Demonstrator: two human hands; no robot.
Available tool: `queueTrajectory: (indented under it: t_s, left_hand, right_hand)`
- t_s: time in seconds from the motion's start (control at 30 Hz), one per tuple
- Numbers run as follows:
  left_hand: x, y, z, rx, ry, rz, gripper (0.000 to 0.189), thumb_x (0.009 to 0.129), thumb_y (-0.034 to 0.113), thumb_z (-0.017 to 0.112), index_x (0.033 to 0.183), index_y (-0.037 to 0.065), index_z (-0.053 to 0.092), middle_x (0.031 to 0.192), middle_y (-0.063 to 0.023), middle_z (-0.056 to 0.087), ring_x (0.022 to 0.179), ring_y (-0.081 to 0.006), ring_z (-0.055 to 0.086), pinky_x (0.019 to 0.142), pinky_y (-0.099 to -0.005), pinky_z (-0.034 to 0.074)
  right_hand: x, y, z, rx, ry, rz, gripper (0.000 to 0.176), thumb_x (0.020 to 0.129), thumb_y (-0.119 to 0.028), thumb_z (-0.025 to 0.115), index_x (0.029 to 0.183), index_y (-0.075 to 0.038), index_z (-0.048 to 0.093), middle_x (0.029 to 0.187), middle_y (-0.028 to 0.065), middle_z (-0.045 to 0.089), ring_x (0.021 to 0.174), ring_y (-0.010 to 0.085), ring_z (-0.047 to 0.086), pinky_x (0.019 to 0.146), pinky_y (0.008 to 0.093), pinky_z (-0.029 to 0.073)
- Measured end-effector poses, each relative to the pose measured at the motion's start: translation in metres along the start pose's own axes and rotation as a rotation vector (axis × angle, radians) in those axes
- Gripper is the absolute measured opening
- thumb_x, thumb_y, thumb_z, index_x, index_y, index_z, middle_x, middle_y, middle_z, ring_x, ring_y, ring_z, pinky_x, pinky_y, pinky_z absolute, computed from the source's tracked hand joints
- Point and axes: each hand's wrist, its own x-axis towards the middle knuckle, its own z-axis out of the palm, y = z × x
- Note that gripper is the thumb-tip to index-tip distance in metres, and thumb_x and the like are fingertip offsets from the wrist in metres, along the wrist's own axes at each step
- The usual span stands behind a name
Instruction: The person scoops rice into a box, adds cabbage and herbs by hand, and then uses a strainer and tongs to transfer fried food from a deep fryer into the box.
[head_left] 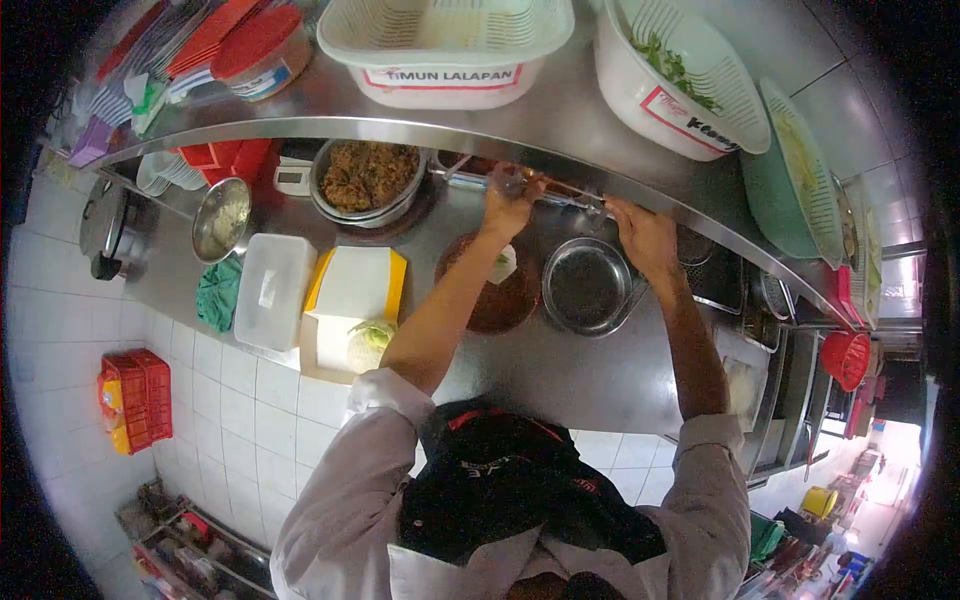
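My left hand (513, 207) reaches under the front edge of the steel shelf, its fingers curled at a long, metal-edged container (465, 181) with a shiny, see-through part. Farther right, my right hand (645, 238) is closed near the same container's other end. The shelf's shadow hides exactly what the fingers hold. Below the hands, a brown stone mortar (500, 312) holds a pale green piece of vegetable (503, 265), partly behind my left forearm. Beside it stands a round metal pan (588, 288). An open yellow-and-white takeaway box (355, 285) contains rice and lettuce (371, 345), left of my forearm.
On the shelf stand white baskets (445, 95), one with green leaves, and a red-lidded tub (262, 55). A pot of brown fried crumbs (368, 178), a metal bowl (222, 220), a clear plastic container (272, 290) and a green cloth (218, 293) occupy the counter's left.
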Motion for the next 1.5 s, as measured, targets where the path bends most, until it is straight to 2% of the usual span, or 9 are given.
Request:
queueTrajectory:
  t_s: [0.13, 0.3, 0.47, 0.67, 0.8, 0.97, 1.07, 1.23, 1.5]
  left_hand:
    - [0.01, -0.031, -0.02, -0.07, -0.117, 0.153, 0.048, 0.078, -0.008, 0.075, 0.112, 0.012, 0.047, 0.1, -0.0049, 0.06, 0.096, -0.0197, 0.063, 0.081, -0.0312, 0.056]
    - [0.005, -0.022, -0.04, -0.041, -0.035, 0.126, 0.05, 0.08, -0.009, 0.072, 0.117, 0.013, 0.046, 0.105, -0.0061, 0.062, 0.1, -0.0189, 0.062, 0.085, -0.031, 0.055]
    - [0.004, -0.024, -0.06, -0.046, -0.086, 0.28, 0.05, 0.076, 0.001, 0.081, 0.115, 0.011, 0.051, 0.111, -0.0086, 0.063, 0.103, -0.0208, 0.062, 0.09, -0.0305, 0.053]
    - [-0.023, 0.024, -0.046, 0.54, 0.025, 0.419, 0.046, 0.082, -0.007, 0.071, 0.117, 0.009, 0.047, 0.109, -0.0082, 0.061, 0.101, -0.0186, 0.061, 0.089, -0.0315, 0.053]
    - [0.007, -0.022, -0.071, 0.208, -0.099, 0.447, 0.041, 0.081, -0.001, 0.075, 0.113, 0.008, 0.05, 0.11, -0.0103, 0.063, 0.102, -0.0213, 0.062, 0.088, -0.0338, 0.054]
    - [0.042, -0.045, -0.085, -0.606, -0.14, -0.119, 0.037, 0.08, -0.008, 0.07, 0.106, 0.007, 0.049, 0.103, -0.0111, 0.063, 0.099, -0.0232, 0.063, 0.086, -0.0364, 0.055]
    - [0.036, -0.035, -0.063, -0.383, -0.146, 0.062, 0.024, 0.084, -0.001, 0.065, 0.101, 0.005, 0.05, 0.095, -0.0097, 0.063, 0.09, -0.0215, 0.062, 0.078, -0.0352, 0.053]
    - [0.002, 0.025, -0.015, 0.68, 0.009, 0.201, 0.029, 0.083, -0.006, 0.063, 0.105, 0.002, 0.047, 0.1, -0.01, 0.06, 0.088, -0.0182, 0.061, 0.073, -0.0344, 0.054]
    - [0.007, 0.021, -0.003, 0.322, -0.01, 0.081, 0.059, 0.079, -0.004, 0.074, 0.128, 0.003, 0.042, 0.114, -0.0118, 0.061, 0.099, -0.0226, 0.062, 0.083, -0.0315, 0.055]
  right_hand:
    - [0.006, -0.012, -0.016, 0.016, -0.176, 0.3, 0.024, 0.095, -0.027, 0.06, 0.107, -0.01, 0.072, 0.094, 0.02, 0.07, 0.087, 0.04, 0.066, 0.079, 0.0454, 0.052]
    - [0.025, 0.056, 0.039, -0.069, 0.241, -0.084, 0.028, 0.093, -0.028, 0.056, 0.107, -0.006, 0.067, 0.102, 0.0219, 0.065, 0.095, 0.0411, 0.063, 0.083, 0.0504, 0.048]
    - [0.055, 0.028, 0.09, -0.08, 0.172, 0.136, 0.031, 0.093, -0.027, 0.053, 0.11, -0.005, 0.068, 0.109, 0.0234, 0.065, 0.106, 0.0425, 0.06, 0.097, 0.0517, 0.043]
    - [0.071, 0.004, 0.08, -0.1, -0.54, 0.337, 0.047, 0.096, -0.047, 0.048, 0.116, -0.009, 0.068, 0.118, 0.0183, 0.066, 0.12, 0.039, 0.055, 0.109, 0.0479, 0.034]
    - [0.056, 0.064, 0.115, 0.344, -0.439, 0.565, 0.049, 0.093, -0.055, 0.053, 0.106, -0.012, 0.072, 0.113, 0.0114, 0.069, 0.116, 0.0305, 0.058, 0.104, 0.0443, 0.041]
    - [0.035, 0.058, 0.089, 0.814, -0.233, 0.663, 0.036, 0.089, -0.046, 0.066, 0.091, -0.011, 0.074, 0.091, 0.002, 0.071, 0.076, 0.0147, 0.054, 0.065, 0.0314, 0.045]
    - [0.027, 0.041, 0.065, 0.84, -0.141, 0.692, 0.032, 0.088, -0.042, 0.069, 0.087, -0.01, 0.073, 0.082, -0.0007, 0.071, 0.062, 0.0094, 0.044, 0.053, 0.0274, 0.035]
    - [0.018, 0.081, 0.096, 0.517, -0.018, 0.466, 0.035, 0.092, -0.041, 0.064, 0.095, -0.008, 0.074, 0.086, 0.001, 0.073, 0.066, 0.0135, 0.056, 0.06, 0.0296, 0.044]
    - [0.005, 0.01, 0.035, 0.241, -0.038, 0.208, 0.039, 0.099, -0.039, 0.053, 0.115, -0.008, 0.07, 0.094, 0.0117, 0.074, 0.088, 0.0279, 0.071, 0.083, 0.0347, 0.052]
